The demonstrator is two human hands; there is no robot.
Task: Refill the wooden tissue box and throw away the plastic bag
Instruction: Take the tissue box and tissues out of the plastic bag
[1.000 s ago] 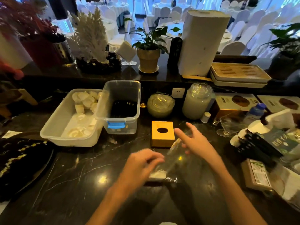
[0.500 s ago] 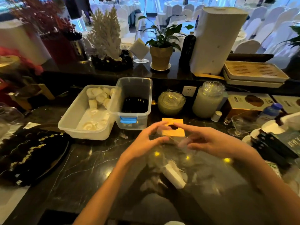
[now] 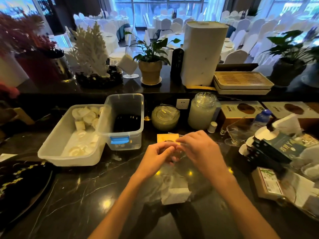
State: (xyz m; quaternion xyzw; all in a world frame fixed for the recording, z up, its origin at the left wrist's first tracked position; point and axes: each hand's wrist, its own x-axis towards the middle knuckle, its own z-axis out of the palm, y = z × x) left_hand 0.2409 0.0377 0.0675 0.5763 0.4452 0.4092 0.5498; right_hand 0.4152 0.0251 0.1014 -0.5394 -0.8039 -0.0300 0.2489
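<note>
Both hands (image 3: 183, 152) pinching plastic bag (image 3: 174, 183), tissues (image 3: 175, 195) inside

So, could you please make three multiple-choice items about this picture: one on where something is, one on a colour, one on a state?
1. Where is the wooden tissue box?
A. inside the clear bin
B. on the counter just beyond the hands
C. on the upper shelf

2. What colour is the latch on the clear bin?
A. blue
B. red
C. green

3. Where are the white tissues now?
A. pulled out through the box hole
B. inside the plastic bag
C. in the glass jar

Answers: 1 B, the box sits behind the left hand and right hand. 2 A, the clip is blue. 3 B, the stack lies within the plastic bag that both hands pinch at its top.
</note>
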